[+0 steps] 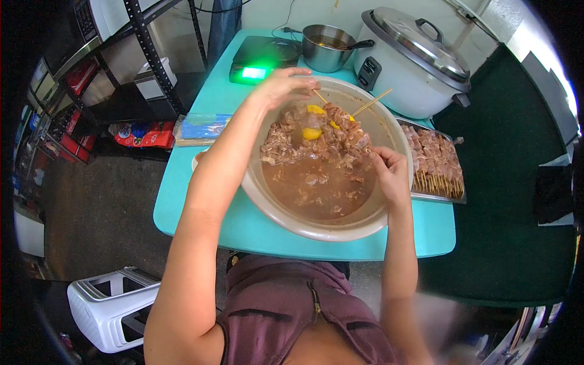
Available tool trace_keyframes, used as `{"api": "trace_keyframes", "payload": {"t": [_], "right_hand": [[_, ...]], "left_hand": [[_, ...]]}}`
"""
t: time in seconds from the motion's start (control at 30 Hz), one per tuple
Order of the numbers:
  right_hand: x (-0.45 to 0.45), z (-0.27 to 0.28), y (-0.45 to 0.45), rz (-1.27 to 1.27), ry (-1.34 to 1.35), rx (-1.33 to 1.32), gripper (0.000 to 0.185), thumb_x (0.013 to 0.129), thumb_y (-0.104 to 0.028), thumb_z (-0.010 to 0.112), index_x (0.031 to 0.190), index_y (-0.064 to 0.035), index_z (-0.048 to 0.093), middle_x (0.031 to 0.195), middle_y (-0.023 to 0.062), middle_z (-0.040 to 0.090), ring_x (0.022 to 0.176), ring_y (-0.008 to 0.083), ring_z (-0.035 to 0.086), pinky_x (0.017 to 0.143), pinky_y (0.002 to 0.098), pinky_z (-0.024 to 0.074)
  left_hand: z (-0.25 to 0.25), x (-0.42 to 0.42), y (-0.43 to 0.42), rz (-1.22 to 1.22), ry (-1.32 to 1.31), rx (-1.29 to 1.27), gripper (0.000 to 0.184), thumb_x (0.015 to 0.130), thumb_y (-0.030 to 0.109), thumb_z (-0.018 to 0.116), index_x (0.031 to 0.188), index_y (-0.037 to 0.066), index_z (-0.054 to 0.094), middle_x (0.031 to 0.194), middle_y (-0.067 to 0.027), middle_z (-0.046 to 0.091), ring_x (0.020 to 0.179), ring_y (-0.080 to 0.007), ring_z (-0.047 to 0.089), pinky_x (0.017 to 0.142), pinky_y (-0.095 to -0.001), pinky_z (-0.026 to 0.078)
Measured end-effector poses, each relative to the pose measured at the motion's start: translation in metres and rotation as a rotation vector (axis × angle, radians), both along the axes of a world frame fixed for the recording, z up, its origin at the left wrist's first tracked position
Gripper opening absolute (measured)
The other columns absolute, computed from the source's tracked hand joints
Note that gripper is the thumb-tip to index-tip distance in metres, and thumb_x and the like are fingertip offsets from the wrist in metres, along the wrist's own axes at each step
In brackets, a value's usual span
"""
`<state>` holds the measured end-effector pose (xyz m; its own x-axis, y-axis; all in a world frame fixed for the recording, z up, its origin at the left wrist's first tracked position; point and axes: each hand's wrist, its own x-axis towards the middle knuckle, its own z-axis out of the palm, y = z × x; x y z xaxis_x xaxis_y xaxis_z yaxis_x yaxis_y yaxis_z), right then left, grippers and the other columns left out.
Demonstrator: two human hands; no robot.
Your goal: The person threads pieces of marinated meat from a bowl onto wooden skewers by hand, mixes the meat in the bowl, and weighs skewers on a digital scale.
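Beige, round, wide-rimmed basin (392,125), on a turquoise tabletop (194,216): holds a cloudy brown liquid (322,194), pale raw meat pieces (280,145) heaped at the far side, and yellow citrus-like pieces (312,133).

Thin, pale wooden skewer (318,95): over the basin, one end close to the left hand's fingers; appears to run into a clump of brownish-pink meat (348,125) above the heap.

Second pale wooden skewer (373,101): slanting out of the meat, tip beyond the basin's far rim.

Left hand (287,88): above the far-left rim, fingers extended and slightly blurred; whether they grip the skewer cannot be told.

Right hand (392,172): at the basin's right side, thumb and forefinger pinched together on the near end of the clump.

Shallow metal tray (439,199), right of the basin: rows of skewered pale meat (435,155), bare stick ends toward the near edge.

Blue-wrapped stick bundle (205,126): left of the basin.

Step, as judged: threading meat onto a skewer, unfinished. Next move, as judged: calls for a steady shaft from the left hand while the right presses the piece along, clear of the point.
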<state>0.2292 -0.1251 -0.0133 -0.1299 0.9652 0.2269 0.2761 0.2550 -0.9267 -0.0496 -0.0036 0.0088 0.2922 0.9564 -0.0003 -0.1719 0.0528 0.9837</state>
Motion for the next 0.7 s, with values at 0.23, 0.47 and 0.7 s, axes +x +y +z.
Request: {"api": "trace_keyframes", "payload": {"t": [0.23,0.47,0.7], "right_hand": [[0.003,-0.008,0.005,-0.008,0.005,0.025,0.012,0.080,-0.006,0.056,0.082,0.0041,0.063,0.066,-0.0015,0.058,0.059,0.0036,0.046,0.053,0.0191,0.0355],[0.005,-0.012,0.007,-0.003,0.049,0.004,0.012,0.081,-0.006,0.057,0.084,0.0034,0.063,0.063,-0.0046,0.053,0.055,0.0018,0.042,0.049,0.0179,0.0318],[0.001,-0.006,0.005,-0.005,0.079,-0.032,0.011,0.082,-0.007,0.056,0.083,0.0023,0.062,0.059,-0.0055,0.050,0.052,0.0014,0.040,0.045,0.0182,0.0294]], "left_hand": [[-0.002,0.010,-0.002,-0.026,-0.036,-0.023,0.050,0.077,0.016,0.067,0.118,0.002,0.042,0.102,-0.0095,0.061,0.091,-0.0148,0.059,0.080,-0.0284,0.050],[-0.004,0.017,-0.005,-0.070,-0.056,-0.058,0.047,0.079,0.015,0.064,0.119,0.002,0.042,0.103,-0.0101,0.060,0.095,-0.0166,0.058,0.081,-0.0288,0.050],[0.001,0.021,-0.003,0.011,-0.264,-0.161,0.046,0.082,0.015,0.061,0.121,0.001,0.040,0.105,-0.0095,0.057,0.093,-0.0181,0.058,0.083,-0.0338,0.050]]}}
